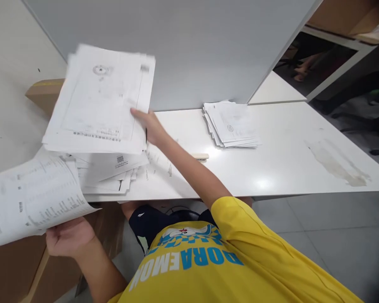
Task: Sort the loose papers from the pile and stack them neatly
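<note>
My right hand (151, 126) grips the right edge of a stack of printed sheets (104, 97), thumb on top, lifted above the left part of the desk. At the lower left, my left hand (70, 237) pinches the near edge of another printed sheet or thin bundle of paper (34, 193), which bends over past the desk's edge. Below the lifted stack, a loose pile of papers (109, 172) lies on the desk, partly hidden by it. Next to my right forearm rests a beige stapler (201, 157), partly covered by the arm.
A second paper pile (232, 126) sits mid-desk against the grey partition (183, 50). The white desk (287, 147) bears a brownish stain (337, 164) at right. Cardboard boxes (46, 92) stand behind the stack and below the desk at left. A person's hand (300, 73) shows beyond the partition.
</note>
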`<state>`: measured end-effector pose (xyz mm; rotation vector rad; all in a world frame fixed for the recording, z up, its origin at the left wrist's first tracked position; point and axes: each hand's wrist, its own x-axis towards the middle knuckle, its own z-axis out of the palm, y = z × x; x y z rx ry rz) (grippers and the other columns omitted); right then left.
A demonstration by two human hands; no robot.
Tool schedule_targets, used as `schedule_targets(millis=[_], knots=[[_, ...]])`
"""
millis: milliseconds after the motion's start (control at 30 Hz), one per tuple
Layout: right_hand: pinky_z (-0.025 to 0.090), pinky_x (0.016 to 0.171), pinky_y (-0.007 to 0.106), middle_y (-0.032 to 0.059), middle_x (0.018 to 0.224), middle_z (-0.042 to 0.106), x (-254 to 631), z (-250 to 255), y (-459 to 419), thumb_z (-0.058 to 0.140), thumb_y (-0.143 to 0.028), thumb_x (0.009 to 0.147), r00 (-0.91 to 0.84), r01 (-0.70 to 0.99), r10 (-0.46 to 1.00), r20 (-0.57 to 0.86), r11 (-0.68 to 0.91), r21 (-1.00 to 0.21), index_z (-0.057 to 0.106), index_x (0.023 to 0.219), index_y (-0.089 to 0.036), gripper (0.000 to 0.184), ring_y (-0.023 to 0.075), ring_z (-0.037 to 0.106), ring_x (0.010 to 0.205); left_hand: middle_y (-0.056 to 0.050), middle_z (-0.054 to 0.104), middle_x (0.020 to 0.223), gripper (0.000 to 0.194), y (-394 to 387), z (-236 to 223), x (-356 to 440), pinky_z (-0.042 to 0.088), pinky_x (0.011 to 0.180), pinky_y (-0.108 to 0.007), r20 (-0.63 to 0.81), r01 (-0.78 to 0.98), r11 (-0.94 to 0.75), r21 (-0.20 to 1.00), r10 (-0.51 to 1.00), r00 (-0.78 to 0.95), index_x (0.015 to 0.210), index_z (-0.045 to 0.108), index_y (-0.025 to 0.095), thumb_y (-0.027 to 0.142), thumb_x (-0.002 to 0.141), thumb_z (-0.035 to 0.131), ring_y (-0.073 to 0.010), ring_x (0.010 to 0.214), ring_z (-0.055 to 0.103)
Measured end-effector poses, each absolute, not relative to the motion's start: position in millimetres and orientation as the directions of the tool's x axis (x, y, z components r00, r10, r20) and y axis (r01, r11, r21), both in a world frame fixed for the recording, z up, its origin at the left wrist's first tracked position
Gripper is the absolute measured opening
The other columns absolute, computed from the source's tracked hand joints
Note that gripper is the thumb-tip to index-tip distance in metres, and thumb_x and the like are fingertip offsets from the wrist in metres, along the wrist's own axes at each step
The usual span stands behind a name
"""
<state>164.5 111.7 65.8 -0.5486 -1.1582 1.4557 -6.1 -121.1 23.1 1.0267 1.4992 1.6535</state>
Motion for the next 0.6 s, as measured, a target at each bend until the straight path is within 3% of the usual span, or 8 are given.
schedule_targets(millis=[67,133,200,300,400,500,600], knots=[[0.045,0.110,0.054,0.0114,0.122,0.069,142,29,108,0.070,-0.061,0.074,-0.302,-0.446,0.952,0.052,-0.093,-0.890,0.059,0.119,-0.015,0.065,0.0312,0.056,0.128,0.000,0.074,0.116,0.061,-119,22,-7,0.052,0.101,-0.049,0.115,0.051,-0.103,0.993,0.881,-0.459,0.121,0.065,0.037,0.040,0.060,0.070,-0.0322,0.115,0.065],[0.047,0.108,0.055,0.0130,0.129,0.065,130,-2,98,0.076,-0.046,0.073,-0.334,-0.360,0.928,-0.167,-0.289,-0.887,0.056,0.125,-0.016,0.063,0.0321,0.058,0.126,0.001,0.073,0.119,0.064,-120,14,-13,0.050,0.103,-0.050,0.160,0.059,-0.150,0.987,0.859,-0.486,0.126,0.062,0.040,0.044,0.063,0.066,-0.0332,0.119,0.063],[0.046,0.110,0.053,0.0134,0.135,0.060,130,-20,86,0.075,-0.034,0.073,-0.315,-0.237,0.908,-0.276,-0.357,-0.904,0.052,0.132,-0.016,0.066,0.0322,0.055,0.127,0.004,0.071,0.123,0.059,-124,3,-19,0.048,0.106,-0.050,0.235,0.050,-0.252,0.966,0.787,-0.570,0.129,0.060,0.044,0.047,0.070,0.058,-0.0324,0.126,0.059],[0.038,0.116,0.051,0.0134,0.151,0.044,150,-23,64,0.076,-0.030,0.072,-0.182,-0.075,0.949,-0.259,-0.276,-0.958,0.042,0.144,-0.018,0.081,0.0326,0.043,0.138,0.008,0.069,0.126,0.049,-131,-11,-22,0.044,0.111,-0.049,0.286,0.047,-0.341,0.939,0.696,-0.659,0.127,0.062,0.047,0.043,0.081,0.046,-0.0291,0.134,0.052],[0.035,0.117,0.049,0.0106,0.158,0.034,184,-16,40,0.069,-0.045,0.081,-0.139,-0.056,0.969,-0.204,-0.213,-0.975,0.038,0.148,-0.022,0.077,0.0304,0.037,0.143,0.005,0.073,0.113,0.045,-131,-14,-14,0.046,0.108,-0.049,0.300,0.063,-0.329,0.942,0.747,-0.594,0.118,0.067,0.044,0.043,0.083,0.040,-0.0293,0.129,0.056],[0.036,0.117,0.047,0.0081,0.152,0.045,216,-11,20,0.059,-0.059,0.086,-0.394,-0.126,0.913,-0.106,-0.168,-0.978,0.050,0.140,-0.025,0.064,0.0279,0.043,0.139,-0.001,0.074,0.093,0.041,-120,-11,0,0.052,0.096,-0.050,0.315,0.036,-0.353,0.935,0.781,-0.540,0.101,0.071,0.038,0.049,0.079,0.039,-0.0328,0.115,0.063],[0.037,0.116,0.048,0.0067,0.146,0.054,240,-11,7,0.064,-0.064,0.082,-0.652,-0.154,0.757,-0.038,-0.182,-0.971,0.053,0.139,-0.029,0.067,0.0272,0.050,0.134,-0.002,0.070,0.079,0.031,-101,-6,13,0.053,0.086,-0.051,0.260,-0.084,-0.354,0.932,0.809,-0.528,0.080,0.065,0.030,0.054,0.066,0.050,-0.0339,0.098,0.065]])
